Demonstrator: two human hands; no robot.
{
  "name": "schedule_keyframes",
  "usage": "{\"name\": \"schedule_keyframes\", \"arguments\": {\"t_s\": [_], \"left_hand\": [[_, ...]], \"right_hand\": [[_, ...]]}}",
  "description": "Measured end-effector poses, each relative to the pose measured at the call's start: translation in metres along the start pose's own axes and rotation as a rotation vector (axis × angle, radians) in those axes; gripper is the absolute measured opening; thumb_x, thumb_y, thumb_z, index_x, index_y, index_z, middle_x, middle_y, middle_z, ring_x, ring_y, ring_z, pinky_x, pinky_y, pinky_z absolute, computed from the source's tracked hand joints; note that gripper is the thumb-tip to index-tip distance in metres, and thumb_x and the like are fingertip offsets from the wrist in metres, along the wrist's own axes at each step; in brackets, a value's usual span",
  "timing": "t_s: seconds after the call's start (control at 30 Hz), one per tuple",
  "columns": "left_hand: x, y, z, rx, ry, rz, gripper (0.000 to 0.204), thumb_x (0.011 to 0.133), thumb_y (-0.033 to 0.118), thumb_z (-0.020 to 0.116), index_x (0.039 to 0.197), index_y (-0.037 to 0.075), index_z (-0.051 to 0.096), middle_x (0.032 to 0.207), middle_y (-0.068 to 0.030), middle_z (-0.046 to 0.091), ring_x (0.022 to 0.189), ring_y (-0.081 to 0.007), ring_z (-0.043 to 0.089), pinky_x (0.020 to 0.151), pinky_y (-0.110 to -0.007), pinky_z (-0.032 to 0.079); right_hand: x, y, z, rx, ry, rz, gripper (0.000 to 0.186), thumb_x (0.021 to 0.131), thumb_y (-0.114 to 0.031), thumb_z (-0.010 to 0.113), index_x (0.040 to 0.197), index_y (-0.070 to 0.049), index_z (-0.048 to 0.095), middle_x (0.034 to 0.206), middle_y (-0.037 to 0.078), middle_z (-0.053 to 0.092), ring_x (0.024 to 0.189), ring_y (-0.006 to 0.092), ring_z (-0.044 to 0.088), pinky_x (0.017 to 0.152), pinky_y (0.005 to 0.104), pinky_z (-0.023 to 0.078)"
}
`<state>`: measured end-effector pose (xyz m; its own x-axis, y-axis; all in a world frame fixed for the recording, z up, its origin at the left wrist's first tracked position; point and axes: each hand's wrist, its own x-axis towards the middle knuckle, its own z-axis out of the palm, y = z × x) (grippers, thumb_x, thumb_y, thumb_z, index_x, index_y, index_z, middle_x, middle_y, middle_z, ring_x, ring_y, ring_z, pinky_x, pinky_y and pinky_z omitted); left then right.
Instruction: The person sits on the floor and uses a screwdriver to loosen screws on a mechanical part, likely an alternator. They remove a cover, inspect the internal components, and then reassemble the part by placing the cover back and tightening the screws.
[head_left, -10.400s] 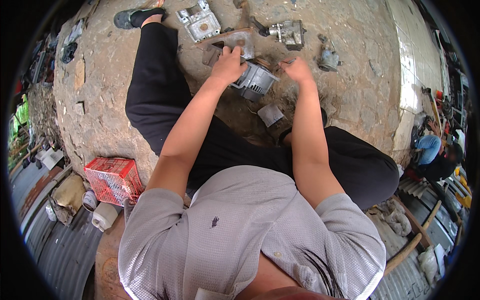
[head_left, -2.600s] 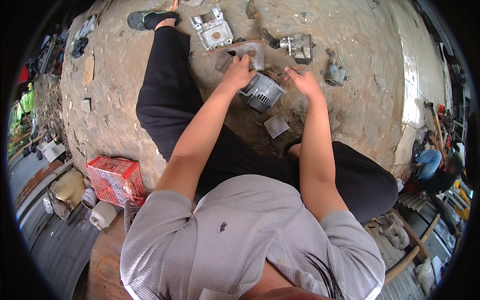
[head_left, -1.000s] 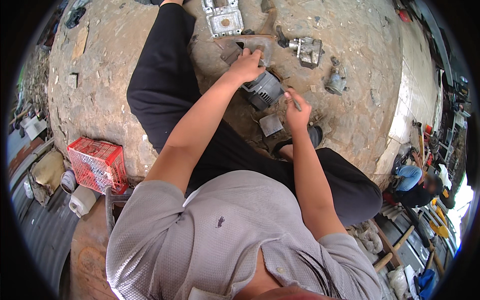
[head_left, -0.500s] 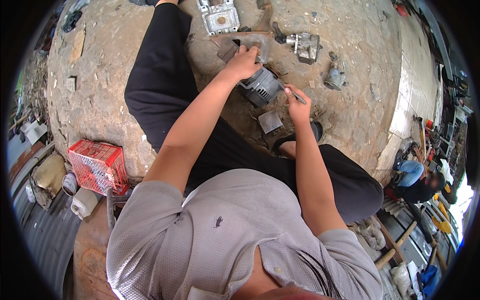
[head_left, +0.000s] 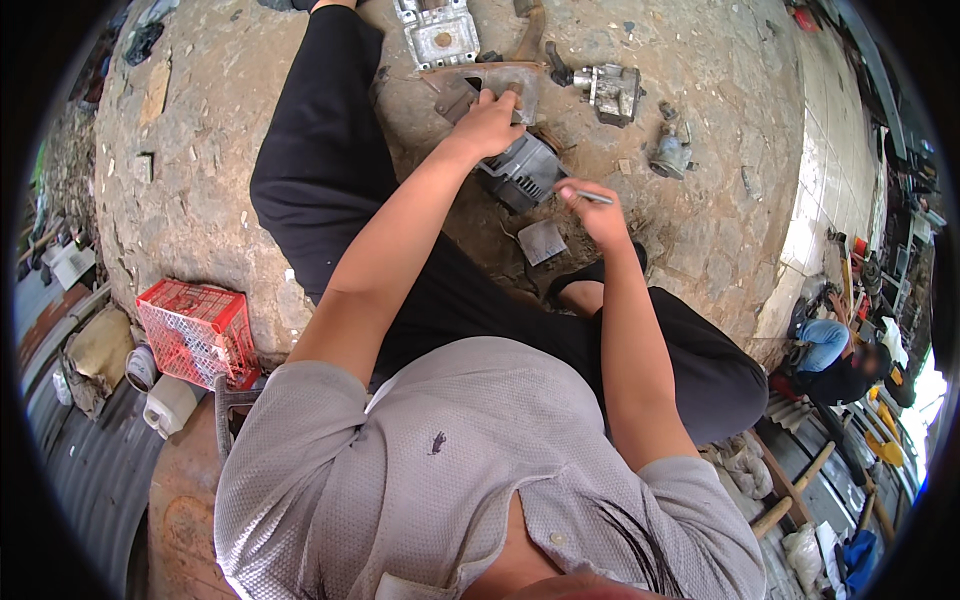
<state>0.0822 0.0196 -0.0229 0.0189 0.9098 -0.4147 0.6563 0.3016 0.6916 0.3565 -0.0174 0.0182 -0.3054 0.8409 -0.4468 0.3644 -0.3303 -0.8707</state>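
Observation:
A grey, finned machine part that looks like an alternator (head_left: 522, 178) rests on the ground between my legs. My left hand (head_left: 487, 127) grips its far end, the fingers bent over the edge beside a rusty metal plate (head_left: 520, 85). Closed around a slim grey metal rod-like tool (head_left: 594, 197), my right hand (head_left: 598, 213) is just right of the alternator. The tool lies nearly level; whether its tip, partly hidden by my fingers, touches the housing I cannot tell. A small flat grey piece (head_left: 541, 242) lies nearer to me.
Beyond the plate is a silvery cast housing (head_left: 440, 38). To the right lie a metal pump-like part (head_left: 612, 95) and a smaller cylindrical part (head_left: 670, 155). A red plastic crate (head_left: 197, 320) stands at left. Another person (head_left: 840, 360) crouches far right.
My right hand has shifted slightly right and turned, bringing the tool from a slant to nearly level. My left hand and the alternator stay in place.

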Motion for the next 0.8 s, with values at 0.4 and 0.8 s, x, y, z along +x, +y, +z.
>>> {"name": "schedule_keyframes", "arguments": {"t_s": [0.4, 0.8], "left_hand": [[0.001, -0.001, 0.002, -0.014, 0.023, 0.008, 0.053, 0.097, 0.037, 0.071, 0.141, 0.016, 0.052, 0.137, -0.0251, 0.049, 0.131, -0.0492, 0.054, 0.111, -0.053, 0.045], [-0.002, 0.005, 0.0, -0.011, 0.006, 0.005, 0.056, 0.096, 0.036, 0.071, 0.143, 0.013, 0.051, 0.139, -0.0248, 0.05, 0.133, -0.0481, 0.054, 0.112, -0.051, 0.045]], "right_hand": [[0.008, 0.015, 0.001, 0.02, 0.324, -0.116, 0.017, 0.097, -0.013, 0.078, 0.109, -0.002, 0.079, 0.094, 0.004, 0.075, 0.075, 0.0102, 0.064, 0.066, 0.0286, 0.055], [0.014, 0.009, -0.022, 0.081, 0.174, -0.075, 0.015, 0.099, -0.007, 0.073, 0.11, 0.002, 0.077, 0.111, 0.012, 0.079, 0.085, 0.0213, 0.077, 0.077, 0.0318, 0.058]]}}
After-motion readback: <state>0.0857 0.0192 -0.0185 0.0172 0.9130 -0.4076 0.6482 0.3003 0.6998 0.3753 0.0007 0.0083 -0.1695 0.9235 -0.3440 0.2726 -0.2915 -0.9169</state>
